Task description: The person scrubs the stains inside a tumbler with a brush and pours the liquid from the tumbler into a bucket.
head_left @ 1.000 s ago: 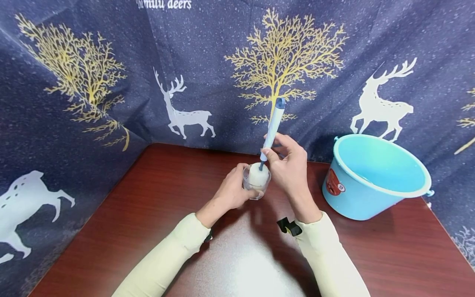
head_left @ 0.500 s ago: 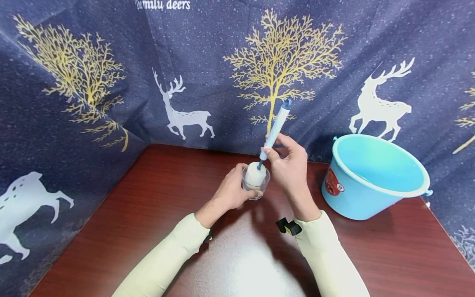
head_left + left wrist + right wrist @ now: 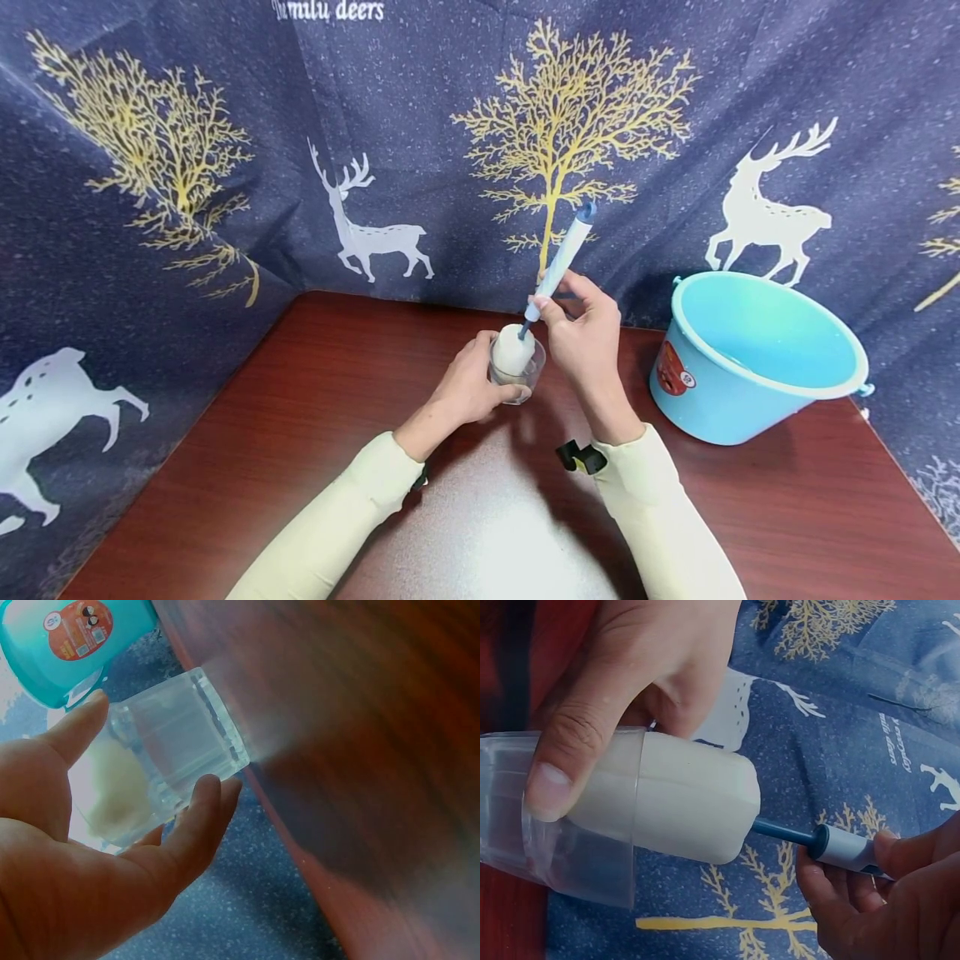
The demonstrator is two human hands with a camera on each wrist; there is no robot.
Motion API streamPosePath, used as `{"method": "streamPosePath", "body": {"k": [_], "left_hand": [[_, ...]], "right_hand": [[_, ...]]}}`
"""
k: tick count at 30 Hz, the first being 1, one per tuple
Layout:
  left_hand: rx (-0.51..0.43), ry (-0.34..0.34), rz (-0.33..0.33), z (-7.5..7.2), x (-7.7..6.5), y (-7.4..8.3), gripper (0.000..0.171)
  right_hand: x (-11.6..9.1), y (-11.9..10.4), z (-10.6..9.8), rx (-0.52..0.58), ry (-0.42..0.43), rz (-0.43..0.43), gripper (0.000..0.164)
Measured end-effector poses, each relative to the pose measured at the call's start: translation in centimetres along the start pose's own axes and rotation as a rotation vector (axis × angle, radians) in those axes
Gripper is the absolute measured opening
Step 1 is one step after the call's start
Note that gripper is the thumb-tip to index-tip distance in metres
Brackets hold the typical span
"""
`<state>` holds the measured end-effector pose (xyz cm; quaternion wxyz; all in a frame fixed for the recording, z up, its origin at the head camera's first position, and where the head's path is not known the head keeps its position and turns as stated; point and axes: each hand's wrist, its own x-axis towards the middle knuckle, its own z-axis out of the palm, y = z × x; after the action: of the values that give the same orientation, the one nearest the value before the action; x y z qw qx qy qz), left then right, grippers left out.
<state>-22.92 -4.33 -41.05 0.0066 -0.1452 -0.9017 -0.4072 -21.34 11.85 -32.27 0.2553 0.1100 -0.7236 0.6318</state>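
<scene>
My left hand (image 3: 467,385) grips a clear drinking glass (image 3: 184,727) around its side, thumb and fingers on opposite walls. Partly inside the glass is the white sponge head (image 3: 697,799) of a cup brush, its rounded end sticking out past the rim. A dark blue stem (image 3: 784,830) joins the head to the pale blue handle (image 3: 562,262), which leans up and to the right. My right hand (image 3: 588,337) pinches this handle near its lower end. In the left wrist view the sponge looks blurred through the glass, whose base is close to the tabletop; contact cannot be told.
A light blue bucket (image 3: 731,408) with a red label stands on the right of the dark red-brown table (image 3: 352,350). Behind the table hangs a navy cloth (image 3: 420,100) printed with deer and golden trees. A small black device (image 3: 581,458) sits at the right cuff.
The cup brush's handle has tilted further right at its top, and its sponge head has shifted slightly left in the glass. Both hands keep their holds and nearly the same places.
</scene>
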Motion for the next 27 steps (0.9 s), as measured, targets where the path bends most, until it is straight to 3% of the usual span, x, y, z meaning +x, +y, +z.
{"method": "streamPosePath", "body": {"k": [19, 27], "left_hand": [[0.0, 0.008, 0.0, 0.03, -0.12, -0.11, 0.089], [-0.008, 0.011, 0.006, -0.03, -0.18, -0.06, 0.09]], "right_hand": [[-0.01, 0.52, 0.26, -0.047, 0.016, -0.07, 0.033], [0.1, 0.55, 0.34, -0.005, 0.023, -0.086, 0.031]]}}
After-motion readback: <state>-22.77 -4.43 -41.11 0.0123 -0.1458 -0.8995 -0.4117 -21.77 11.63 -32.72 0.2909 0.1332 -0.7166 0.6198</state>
